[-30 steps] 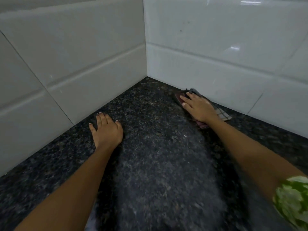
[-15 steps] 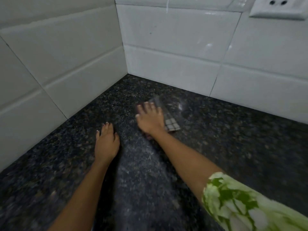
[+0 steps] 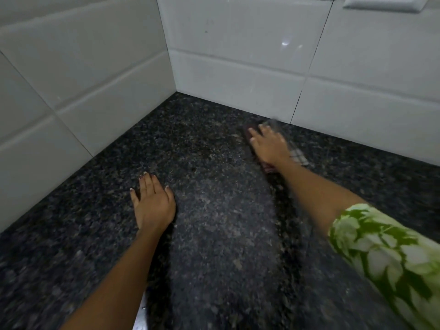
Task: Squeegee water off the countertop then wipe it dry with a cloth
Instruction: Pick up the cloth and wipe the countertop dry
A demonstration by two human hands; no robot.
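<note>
- Dark speckled counter (image 3: 214, 234) in a corner, white tiled wall (image 3: 83, 79) at the left and at the back.
- Left hand (image 3: 152, 206) flat on the counter, palm down, fingers straight and close together, thumb a little apart; holding nothing.
- Left forearm reaching in from the bottom edge, bare.
- Right hand (image 3: 269, 146) further back, near the back wall, palm down on the cloth (image 3: 297, 157).
- Fingers (image 3: 253, 134) of the right hand spread and nearly straight, pressing the cloth against the counter; not curled around it as far as visible, though blurred here.
- Cloth lying flat on the counter, just in front of the back wall, well to the right of the corner.
- Mostly hidden under the right hand: a pale checked part showing at the right of the wrist, a dark reddish edge showing at the fingertips and under the wrist.
- Far edge of the cloth blurred, so cannot tell if touching the wall.
- Right arm bare up to a sleeve (image 3: 385, 258) with green and white leaf print, at the lower right.
- Paler, dull streak on the counter between the two arms, darker stone at both sides.
- White socket plate (image 3: 381, 3) on the back wall at the top right, cut by the frame.
- Small shiny metal piece (image 3: 140, 310) at the bottom edge, beside the left forearm; too little visible to identify.
</note>
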